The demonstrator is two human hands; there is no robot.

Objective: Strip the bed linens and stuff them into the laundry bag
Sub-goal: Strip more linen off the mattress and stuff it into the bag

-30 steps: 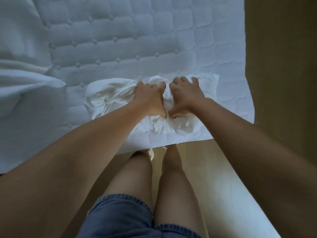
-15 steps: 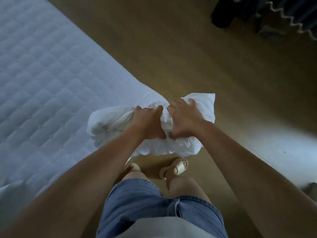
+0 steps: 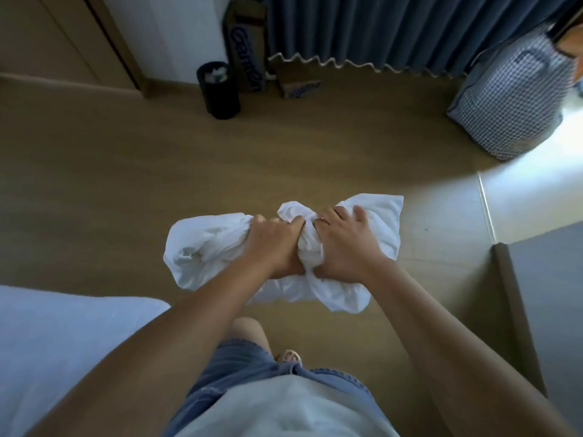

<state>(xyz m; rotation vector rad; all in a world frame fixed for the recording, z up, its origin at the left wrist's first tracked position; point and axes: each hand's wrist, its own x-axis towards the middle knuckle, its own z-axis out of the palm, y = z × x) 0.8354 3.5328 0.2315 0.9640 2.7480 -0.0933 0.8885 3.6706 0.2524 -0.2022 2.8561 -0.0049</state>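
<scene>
Both of our hands are clamped on one bundle (image 3: 214,247) of white linen. The left hand (image 3: 274,244) has its fingers curled over the bundle's pinched waist. The right hand (image 3: 344,247) is touching it alongside, fingers dug into the cloth with the tips a little spread. We seem to be carrying the bundle in the air above the wooden floor (image 3: 126,184), with nothing under it.

The checked bag (image 3: 511,99), which we take to be the laundry bag, stands on the floor below the blue curtain (image 3: 394,26). The bundle is well apart from that bag, on its near-left side, so the bag lies ahead and to the right of our hands. The bundle's long axis runs across us, and its flat right-hand corner points roughly toward the bag. Our right hand is the nearer one to it. The bed (image 3: 63,342) is farther from the bag, on the bundle's far side. A black bin (image 3: 217,89) stands well to the bag's left.

We cannot tell whether the bag's mouth is open, because its top runs into the frame edge. By our reckoning, the right end should go in first, with the left hand pushing from behind.
</scene>
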